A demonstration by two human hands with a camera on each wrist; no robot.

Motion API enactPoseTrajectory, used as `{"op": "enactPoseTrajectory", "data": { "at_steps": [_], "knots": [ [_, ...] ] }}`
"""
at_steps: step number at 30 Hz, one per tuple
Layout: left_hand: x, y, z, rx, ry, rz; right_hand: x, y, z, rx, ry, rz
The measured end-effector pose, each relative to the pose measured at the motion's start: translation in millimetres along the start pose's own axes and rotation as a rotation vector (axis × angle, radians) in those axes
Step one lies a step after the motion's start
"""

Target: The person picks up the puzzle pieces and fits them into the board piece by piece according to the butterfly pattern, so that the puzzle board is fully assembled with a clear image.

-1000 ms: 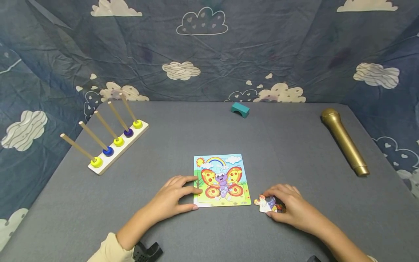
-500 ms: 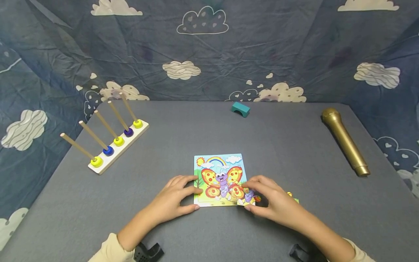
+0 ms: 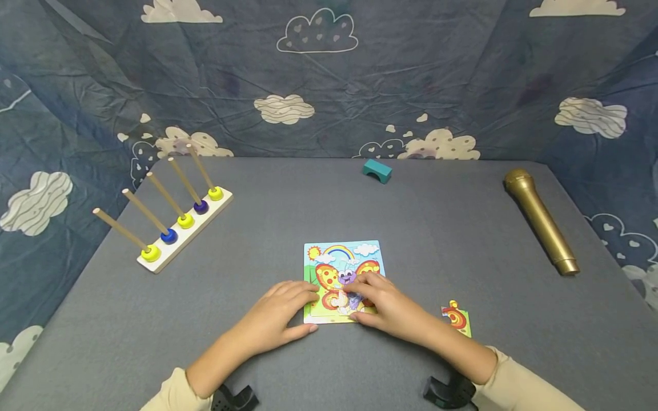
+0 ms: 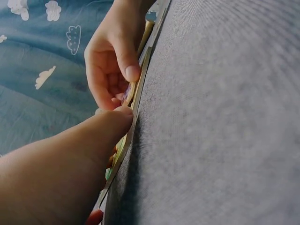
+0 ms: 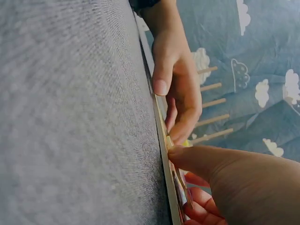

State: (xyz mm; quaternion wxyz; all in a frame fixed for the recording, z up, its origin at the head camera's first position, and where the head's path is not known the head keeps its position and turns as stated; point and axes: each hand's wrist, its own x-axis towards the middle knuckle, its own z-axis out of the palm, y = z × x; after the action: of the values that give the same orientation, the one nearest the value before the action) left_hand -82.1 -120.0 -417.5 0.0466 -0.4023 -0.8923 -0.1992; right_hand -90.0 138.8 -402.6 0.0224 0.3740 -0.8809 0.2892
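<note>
A square butterfly puzzle board lies on the grey table. My left hand rests at its left side, fingertips on the board and thumb along the near edge. My right hand pinches a puzzle piece with purple and white parts, low over the middle of the board. In the left wrist view, the right hand holds the piece between thumb and fingers, close to the surface. The right wrist view has the left hand with its thumb at the board's edge. Fingers partly hide the piece.
Another puzzle piece, green with a red spiral, lies right of the board, partly behind the right forearm. A peg stacker with rings stands at left. A teal arch block lies at the back, a gold microphone at right.
My right hand has carried the puzzle piece leftward from beside the board to over its middle. A second piece has come into view at right. The left hand has shifted only slightly.
</note>
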Motion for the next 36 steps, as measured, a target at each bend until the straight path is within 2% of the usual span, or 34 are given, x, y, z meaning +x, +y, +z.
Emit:
{"op": "enactPoseTrajectory", "data": {
  "at_steps": [5, 9, 16, 24, 28, 33, 36],
  "knots": [
    [-1.4, 1.5, -0.4, 0.034, -0.03, 0.015, 4.3, 2.9, 2.4, 0.036, -0.042, -0.019],
    [-1.7, 2.5, -0.9, 0.055, -0.039, 0.036, 8.6, 3.6, 2.6, 0.082, -0.079, -0.003],
    [-1.5, 2.6, -0.6, 0.026, -0.048, 0.02, 11.2, 2.9, 1.2, 0.132, -0.084, 0.022],
    [-1.2, 3.2, 1.8, -0.001, -0.028, 0.008, 6.4, -0.2, -12.7, 0.156, -0.182, 0.085],
    [-1.0, 3.4, 3.0, -0.012, -0.007, 0.006, -1.5, -1.2, -30.9, 0.149, -0.12, 0.079],
    [-1.1, 2.9, 4.0, -0.025, 0.001, -0.005, -20.9, -2.0, -56.1, 0.08, 0.041, 0.031],
    [-1.0, 2.8, 4.3, -0.026, 0.004, -0.01, -36.5, -1.1, -69.4, 0.047, 0.123, 0.032]
  ]
}}
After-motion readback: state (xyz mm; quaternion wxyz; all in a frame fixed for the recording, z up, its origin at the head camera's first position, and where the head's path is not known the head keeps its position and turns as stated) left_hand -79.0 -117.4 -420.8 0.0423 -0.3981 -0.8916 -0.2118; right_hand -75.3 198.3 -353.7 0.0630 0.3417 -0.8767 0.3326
